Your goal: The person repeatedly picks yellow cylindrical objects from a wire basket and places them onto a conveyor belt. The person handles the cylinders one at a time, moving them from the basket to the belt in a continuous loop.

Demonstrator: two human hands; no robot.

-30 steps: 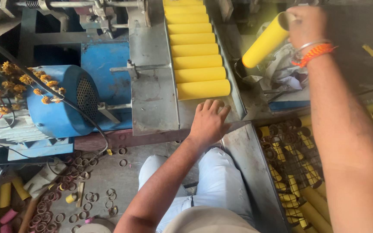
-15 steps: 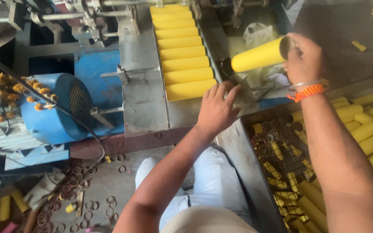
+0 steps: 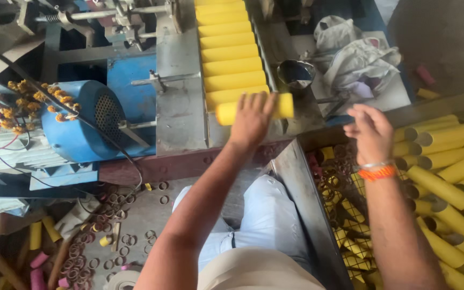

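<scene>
1. My left hand (image 3: 252, 119) lies spread over a yellow tube (image 3: 254, 109), pressing it at the near end of the tube row (image 3: 231, 51).
2. My right hand (image 3: 370, 131) hovers empty, fingers loose, above the loose tubes (image 3: 447, 172).

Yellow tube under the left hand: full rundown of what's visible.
The yellow tube is a plain cylinder, matte, cardboard-like, lying horizontally across the near end of the metal feed tray. It sits just in front of the row of identical yellow tubes stacked side by side up the tray, and looks slightly blurred. The left hand lies over its middle, fingers spread on top, so only both ends show. Whether its ends are open cannot be told. The right hand is apart from it, empty.
</scene>
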